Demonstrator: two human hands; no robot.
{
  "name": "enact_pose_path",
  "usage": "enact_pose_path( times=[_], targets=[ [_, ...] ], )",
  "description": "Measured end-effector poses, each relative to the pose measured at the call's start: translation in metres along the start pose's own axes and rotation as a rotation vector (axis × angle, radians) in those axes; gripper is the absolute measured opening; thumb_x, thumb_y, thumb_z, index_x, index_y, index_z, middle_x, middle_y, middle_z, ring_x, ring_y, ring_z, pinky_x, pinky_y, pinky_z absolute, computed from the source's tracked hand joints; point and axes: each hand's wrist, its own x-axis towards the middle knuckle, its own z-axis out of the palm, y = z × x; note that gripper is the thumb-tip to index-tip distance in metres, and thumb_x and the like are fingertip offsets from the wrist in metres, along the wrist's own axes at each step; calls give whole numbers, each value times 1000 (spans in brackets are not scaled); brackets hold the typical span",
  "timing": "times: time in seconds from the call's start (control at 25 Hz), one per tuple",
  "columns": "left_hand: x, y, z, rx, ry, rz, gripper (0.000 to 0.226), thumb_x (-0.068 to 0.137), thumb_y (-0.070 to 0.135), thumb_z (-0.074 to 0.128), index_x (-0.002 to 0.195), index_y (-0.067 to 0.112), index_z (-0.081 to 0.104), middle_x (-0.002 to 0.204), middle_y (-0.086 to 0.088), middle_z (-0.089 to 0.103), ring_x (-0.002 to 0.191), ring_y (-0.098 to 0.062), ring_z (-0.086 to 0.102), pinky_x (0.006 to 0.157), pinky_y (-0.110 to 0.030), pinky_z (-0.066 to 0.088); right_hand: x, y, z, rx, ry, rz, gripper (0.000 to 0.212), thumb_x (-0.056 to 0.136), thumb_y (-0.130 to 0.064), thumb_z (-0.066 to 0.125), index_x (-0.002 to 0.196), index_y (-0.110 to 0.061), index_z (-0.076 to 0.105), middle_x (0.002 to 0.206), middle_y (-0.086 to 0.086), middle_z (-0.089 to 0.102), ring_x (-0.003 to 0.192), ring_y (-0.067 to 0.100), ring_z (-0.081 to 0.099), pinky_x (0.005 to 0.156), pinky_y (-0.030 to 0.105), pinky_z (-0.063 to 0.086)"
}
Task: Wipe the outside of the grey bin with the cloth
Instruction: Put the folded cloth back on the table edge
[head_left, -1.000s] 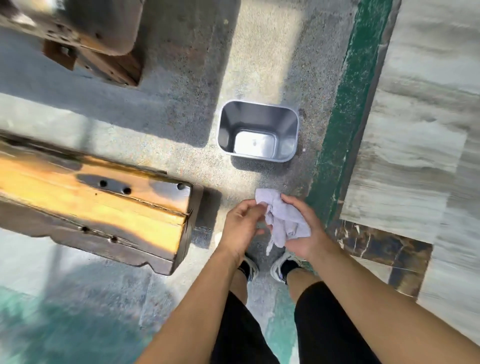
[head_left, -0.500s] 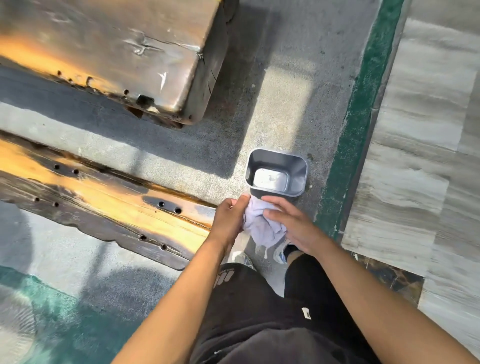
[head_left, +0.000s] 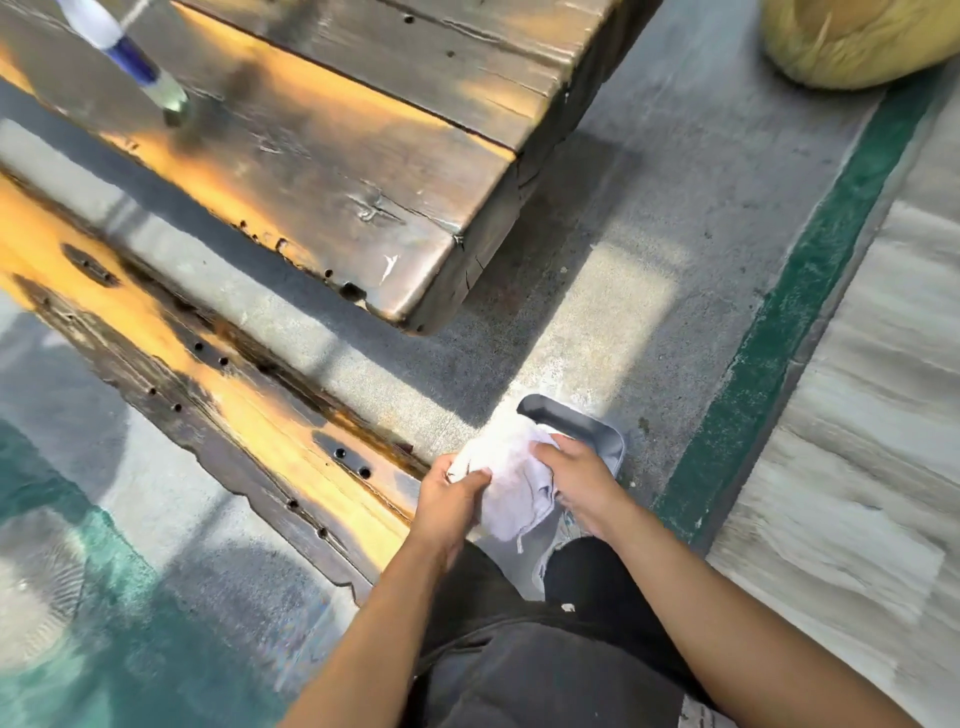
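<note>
The grey bin (head_left: 576, 423) stands on the concrete floor just beyond my hands; only its far rim and right wall show. A white cloth (head_left: 511, 480) is bunched over the bin's near side and hides most of its opening. My left hand (head_left: 452, 501) pinches the cloth's left edge. My right hand (head_left: 576, 483) presses on the cloth's right part, against the bin. Both hands hold the cloth between them.
A wooden bench (head_left: 218, 410) runs along the left, close to my left hand. A wooden table (head_left: 363, 156) stands beyond, with a spray bottle (head_left: 140, 67) on it. A green painted strip (head_left: 779, 332) borders the floor on the right. A yellow sack (head_left: 852, 36) lies far right.
I have bent lower and closer to the bin. Both hands carried the cloth forward from in front of the bin onto its near side, so it now covers most of the opening.
</note>
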Motion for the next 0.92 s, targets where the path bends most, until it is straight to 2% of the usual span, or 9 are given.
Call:
enact_pose_path(
  times=[0.16, 0.28, 0.36, 0.48, 0.6, 0.68, 0.76, 0.84, 0.92],
  targets=[
    [6, 29, 5, -162, 21, 12, 16, 98, 3, 57, 112, 9, 63, 88, -12, 72, 72, -27, 65, 57, -33, 51, 15, -40, -10, 109, -82, 90, 19, 102, -13, 56, 101, -11, 74, 94, 4, 82, 82, 13, 76, 69, 25, 56],
    [20, 52, -6, -210, 17, 64, 22, 100, 2, 56, 120, 5, 63, 98, -16, 75, 72, -22, 70, 51, -28, 53, 28, -61, -1, 34, -132, 84, 15, 99, -11, 57, 96, -4, 70, 92, 13, 79, 76, 17, 74, 61, 21, 54],
    [30, 71, -19, -242, -41, 70, 21, 101, 3, 55, 120, 10, 62, 101, -16, 74, 68, -19, 73, 47, -25, 54, 40, -80, 13, -20, -170, 50, 13, 96, -15, 65, 96, -3, 70, 96, 18, 77, 81, 20, 73, 63, 25, 53],
    [56, 95, -44, -246, -151, 47, 39, 89, -5, 69, 121, 15, 59, 109, -16, 77, 88, -30, 77, 63, -41, 64, 65, -109, 39, -120, -174, 7, 18, 89, -10, 76, 104, -2, 70, 99, 16, 79, 83, 25, 76, 70, 35, 61],
    [92, 123, -67, -173, -134, 34, 65, 69, -24, 73, 120, 14, 58, 120, -22, 72, 102, -38, 73, 75, -50, 63, 100, -135, 70, -236, -114, -2, 25, 85, -3, 76, 108, -1, 65, 102, 19, 78, 82, 27, 74, 78, 45, 60],
    [119, 149, -82, -167, -70, 41, 63, 66, -27, 70, 116, 11, 60, 121, -23, 71, 107, -41, 71, 82, -52, 62, 124, -154, 90, -194, -105, 3, 21, 88, 1, 73, 108, 0, 65, 101, 19, 78, 78, 26, 74, 76, 43, 60],
    [147, 182, -97, -168, -15, 59, 53, 69, -27, 68, 108, 8, 59, 116, -28, 72, 100, -42, 72, 83, -51, 60, 148, -173, 110, -118, -109, 16, 13, 91, 3, 68, 102, -4, 66, 97, 17, 77, 75, 26, 74, 78, 42, 59],
    [173, 213, -108, -119, 2, 100, 46, 73, -25, 67, 102, 10, 60, 110, -28, 74, 82, -35, 72, 69, -40, 60, 168, -189, 129, -38, -93, 35, 14, 94, 6, 62, 101, -6, 66, 98, 18, 75, 76, 27, 73, 86, 48, 58],
    [201, 245, -117, -64, -12, 137, 44, 79, -24, 62, 104, 11, 62, 106, -21, 75, 69, -28, 70, 48, -28, 54, 193, -204, 150, 31, -75, 48, 22, 96, 8, 57, 113, -2, 65, 102, 19, 75, 83, 31, 71, 95, 58, 53]
  ],
)
